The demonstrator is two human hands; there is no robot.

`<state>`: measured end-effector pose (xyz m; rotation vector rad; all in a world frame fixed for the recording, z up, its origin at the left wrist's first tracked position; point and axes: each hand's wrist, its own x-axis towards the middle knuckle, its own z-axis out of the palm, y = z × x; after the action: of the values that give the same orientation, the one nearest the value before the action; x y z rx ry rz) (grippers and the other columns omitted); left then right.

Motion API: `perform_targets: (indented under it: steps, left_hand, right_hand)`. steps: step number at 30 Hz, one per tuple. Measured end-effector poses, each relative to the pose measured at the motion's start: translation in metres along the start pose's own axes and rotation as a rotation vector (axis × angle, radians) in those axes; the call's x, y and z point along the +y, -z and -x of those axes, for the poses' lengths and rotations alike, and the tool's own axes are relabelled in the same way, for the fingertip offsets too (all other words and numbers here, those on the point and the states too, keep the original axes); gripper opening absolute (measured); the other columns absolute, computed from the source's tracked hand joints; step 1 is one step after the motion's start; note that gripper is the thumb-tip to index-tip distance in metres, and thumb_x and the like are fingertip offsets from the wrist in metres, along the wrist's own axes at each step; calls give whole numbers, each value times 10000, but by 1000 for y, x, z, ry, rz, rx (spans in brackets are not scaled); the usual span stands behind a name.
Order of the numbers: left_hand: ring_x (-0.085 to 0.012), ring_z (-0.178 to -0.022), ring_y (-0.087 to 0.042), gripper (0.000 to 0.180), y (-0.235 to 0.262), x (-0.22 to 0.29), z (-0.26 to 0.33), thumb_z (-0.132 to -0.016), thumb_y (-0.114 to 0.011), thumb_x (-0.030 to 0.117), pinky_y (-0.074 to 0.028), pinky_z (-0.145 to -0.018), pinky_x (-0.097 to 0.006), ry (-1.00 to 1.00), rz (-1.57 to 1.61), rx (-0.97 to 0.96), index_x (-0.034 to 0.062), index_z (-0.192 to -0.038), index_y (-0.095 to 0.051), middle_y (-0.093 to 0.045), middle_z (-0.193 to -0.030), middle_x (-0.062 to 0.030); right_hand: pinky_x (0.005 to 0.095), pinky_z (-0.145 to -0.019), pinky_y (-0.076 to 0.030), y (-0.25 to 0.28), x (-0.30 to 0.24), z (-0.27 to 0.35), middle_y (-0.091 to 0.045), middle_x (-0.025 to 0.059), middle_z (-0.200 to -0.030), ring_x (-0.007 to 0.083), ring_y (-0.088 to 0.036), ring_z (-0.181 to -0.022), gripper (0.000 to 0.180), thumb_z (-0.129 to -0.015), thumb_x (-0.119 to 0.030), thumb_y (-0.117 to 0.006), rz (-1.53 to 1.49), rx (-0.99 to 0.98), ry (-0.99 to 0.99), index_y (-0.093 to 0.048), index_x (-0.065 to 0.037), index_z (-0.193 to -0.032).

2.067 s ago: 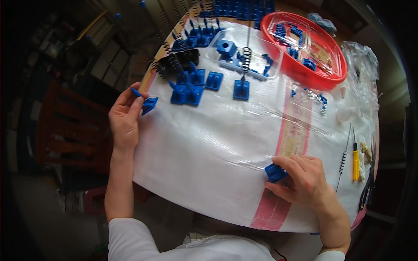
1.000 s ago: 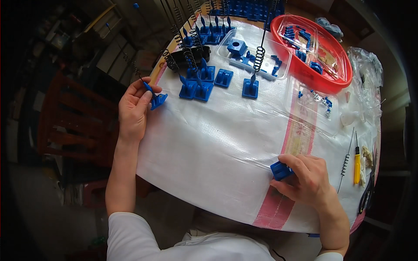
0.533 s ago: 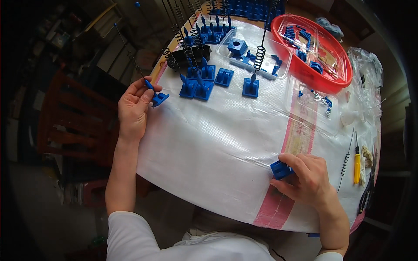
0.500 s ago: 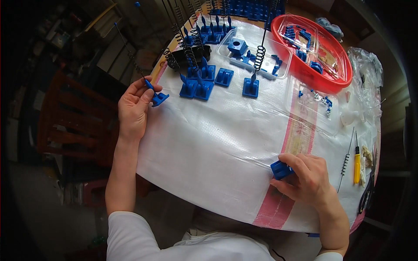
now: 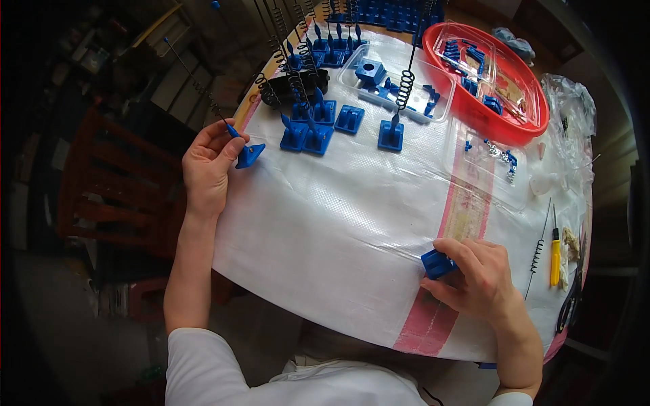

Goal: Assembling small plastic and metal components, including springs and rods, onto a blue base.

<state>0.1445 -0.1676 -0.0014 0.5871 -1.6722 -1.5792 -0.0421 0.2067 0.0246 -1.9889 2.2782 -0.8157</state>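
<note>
At the table's left edge my left hand pinches the blue stem of a coiled-wire antenna. Its thin black wire leans up and left, ending in a small blue tip, while the blue base is tilted beyond my fingers. On the right, my right hand grips a blue plastic base between thumb and fingers, just over the white cover. Nearest my left hand stands a group of blue bases, several bearing upright coiled wires. Another finished-looking antenna stands apart, beside a loose base.
A clear tub holds blue parts. Behind it sits a red basin with more parts. Small screws and blue pieces lie on a clear lid. Farther right are a loose coiled wire, a yellow screwdriver and plastic bags.
The antenna in my left hand has turned, so its base shows a different face and its wire tip has swung slightly left. My right hand stays in place.
</note>
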Motion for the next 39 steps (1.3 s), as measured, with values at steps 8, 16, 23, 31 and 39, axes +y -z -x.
perform_targets:
  steps: [8,16,23,31,39]
  left_hand:
    - [-92,-898,-652,333,3,-7,-1,-846,-757,11,-530,-817,-210,-21,-51,47,-15,-1146,-614,-698,-1010,-62]
    - [-81,-862,-647,313,0,-4,2,-848,-764,38,-533,-770,-207,-25,-82,59,-12,-1126,-629,-693,-1000,-52]
    - [-97,-849,-661,207,-4,20,1,-918,-694,68,-541,-773,-241,-28,-158,49,-12,-1102,-641,-706,-941,-69]
    - [-105,-932,-652,131,-18,21,-34,-940,-628,14,-522,-787,-232,-91,-387,-67,3,-1070,-633,-688,-993,-61]
    - [-73,-888,-612,146,-15,-6,-58,-943,-612,0,-490,-820,-237,-63,-373,-169,2,-1086,-640,-674,-982,-13]
  right_hand:
    - [318,-510,-453,-1,0,-1,-568,21,-677,190,-577,-531,465,-705,-263,-833,-30,-1,-8,-632,-70,-1077]
    - [316,-519,-468,1,-2,0,-585,26,-701,193,-596,-548,465,-705,-256,-832,-25,0,2,-627,-67,-1078]
    - [328,-528,-482,2,-2,2,-594,35,-719,202,-613,-566,460,-720,-242,-824,-44,-2,11,-616,-60,-1087]
    - [339,-536,-493,3,-4,5,-594,46,-719,223,-627,-591,462,-727,-234,-819,-54,11,30,-600,-57,-1093]
    - [352,-549,-503,5,-2,8,-607,50,-721,239,-642,-613,452,-734,-223,-816,-82,41,29,-594,-64,-1094]
